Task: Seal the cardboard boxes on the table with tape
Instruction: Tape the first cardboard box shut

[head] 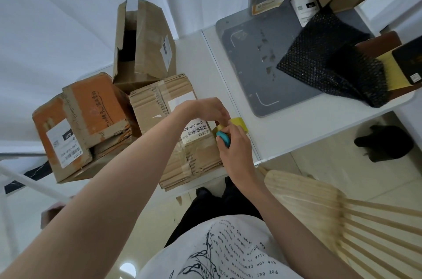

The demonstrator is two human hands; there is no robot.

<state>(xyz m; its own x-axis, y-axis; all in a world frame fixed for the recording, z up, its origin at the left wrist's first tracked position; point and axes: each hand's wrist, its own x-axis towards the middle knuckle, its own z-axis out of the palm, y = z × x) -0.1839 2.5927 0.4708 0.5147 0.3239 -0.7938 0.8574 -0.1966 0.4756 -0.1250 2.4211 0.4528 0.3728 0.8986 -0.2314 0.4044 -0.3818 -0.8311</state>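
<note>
At the near edge of the white table (285,132), seen from your head camera, your two hands meet just beside the right side of the closest cardboard box (180,132). Your left hand (205,110) reaches across the top of that box, fingers curled down onto the yellow tape roll (237,124), which sits at the box's right edge against the table. Your right hand (237,153) is closed around a small teal tool (223,138), pressed close to the roll; what kind of tool it is cannot be told.

That closest box lies flat, with a barcode label (195,132) near your hands. To its left sits an orange-printed box (84,123), touching it. Behind both stands a taller brown box (141,43) with its top flaps open. Farther right on the table lie a grey mat (258,54) and black bubble wrap (324,61). A wooden chair (331,214) stands at your right.
</note>
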